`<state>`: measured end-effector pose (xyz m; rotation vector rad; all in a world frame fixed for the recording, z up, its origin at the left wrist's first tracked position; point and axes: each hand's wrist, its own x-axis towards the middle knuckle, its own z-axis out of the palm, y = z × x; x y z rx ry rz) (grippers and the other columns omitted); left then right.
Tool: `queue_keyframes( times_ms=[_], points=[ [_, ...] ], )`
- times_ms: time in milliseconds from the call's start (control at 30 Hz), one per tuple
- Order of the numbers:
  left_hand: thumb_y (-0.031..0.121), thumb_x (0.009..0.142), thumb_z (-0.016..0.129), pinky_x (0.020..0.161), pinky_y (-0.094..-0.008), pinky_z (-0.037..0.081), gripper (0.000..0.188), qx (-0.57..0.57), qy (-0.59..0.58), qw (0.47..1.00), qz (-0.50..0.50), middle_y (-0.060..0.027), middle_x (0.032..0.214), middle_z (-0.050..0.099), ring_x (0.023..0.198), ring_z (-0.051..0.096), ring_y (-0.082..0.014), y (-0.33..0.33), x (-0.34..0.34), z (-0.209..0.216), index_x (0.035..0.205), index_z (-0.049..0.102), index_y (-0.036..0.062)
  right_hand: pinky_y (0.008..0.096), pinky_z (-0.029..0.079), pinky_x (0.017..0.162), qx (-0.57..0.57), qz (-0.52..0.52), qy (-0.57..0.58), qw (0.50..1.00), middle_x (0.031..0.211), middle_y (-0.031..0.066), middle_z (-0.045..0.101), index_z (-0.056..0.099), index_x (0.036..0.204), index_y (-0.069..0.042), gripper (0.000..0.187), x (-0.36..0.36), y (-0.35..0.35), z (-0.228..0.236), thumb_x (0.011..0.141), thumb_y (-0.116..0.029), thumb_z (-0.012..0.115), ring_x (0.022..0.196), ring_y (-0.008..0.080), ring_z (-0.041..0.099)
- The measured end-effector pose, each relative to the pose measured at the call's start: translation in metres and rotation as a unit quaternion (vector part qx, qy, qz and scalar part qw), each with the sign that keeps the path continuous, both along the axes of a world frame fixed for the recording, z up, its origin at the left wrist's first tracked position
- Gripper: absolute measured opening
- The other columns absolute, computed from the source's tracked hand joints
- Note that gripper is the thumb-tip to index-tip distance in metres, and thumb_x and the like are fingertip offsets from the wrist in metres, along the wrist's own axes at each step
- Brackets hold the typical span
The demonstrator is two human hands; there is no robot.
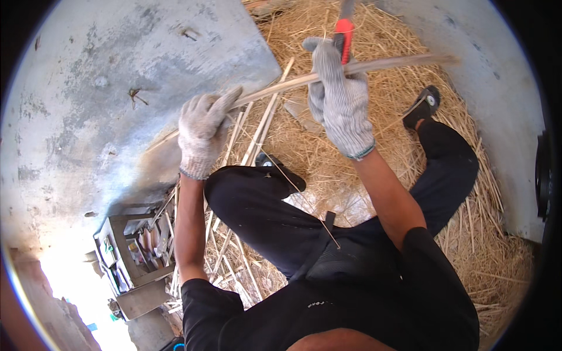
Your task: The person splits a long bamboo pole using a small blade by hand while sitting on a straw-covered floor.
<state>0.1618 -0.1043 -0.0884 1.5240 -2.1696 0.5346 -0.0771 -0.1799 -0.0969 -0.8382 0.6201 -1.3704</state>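
Black-clad, with knees spread wide, you work above a floor (374,193) thick with straw-coloured shavings (345,169). Close by your left side stands an open-fronted wooden box (153,276), tilted in the lens's curve and crammed with small mixed articles, too jumbled to tell apart. Loose pale strips (256,131) lie on the litter beside your left leg, and both feet, in dark shoes (430,100), rest among the shavings.

Out in front of your knees, a long, thin wooden strip (275,89) spans both gloved hands, slanting upward from left to right. Your left hand (205,131) is closed on it near its lower end, a short tail showing beyond the glove. Your right hand (342,96) grips a knife (345,38) by its red-and-black handle, the blade pointing away from you and cut off by the upper edge; the strip runs through that same grip, crossing the handle, its far end free to the right.

Beyond, a stained, blue-grey wall (117,76) rises on your left and a paler wall (497,111) on your right. Light glares through an opening at lower left.
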Motion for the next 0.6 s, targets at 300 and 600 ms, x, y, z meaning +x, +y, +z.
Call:
queue_keyframes(
  times_ms=[300,600],
  points=[
    [0.045,0.08,0.078,0.115,-0.0552,0.035,0.077,0.237,0.057,0.969,-0.048,-0.0195,0.154,0.041,0.143,0.038,-0.037,-0.013,-0.084,0.043,0.148,0.048,0.0263,0.0253,0.049,0.053,-0.178,-0.193,0.383,0.886,0.069,-0.0018,0.062,0.065,0.115,0.0,0.06,-0.104,-0.036,0.029,0.091,-0.055,0.068,0.054,0.0085,0.058],
    [0.04,0.089,0.073,0.088,-0.0429,0.058,0.043,-0.019,0.127,0.989,-0.073,-0.0164,0.13,0.064,0.117,0.063,-0.0286,-0.019,-0.111,0.18,0.123,0.071,0.0141,0.039,0.052,0.077,-0.275,0.101,0.464,0.836,0.087,0.0066,0.068,0.06,0.136,-0.01,0.061,-0.089,-0.04,0.054,0.091,-0.052,0.067,0.074,0.0208,0.063]
  ],
)
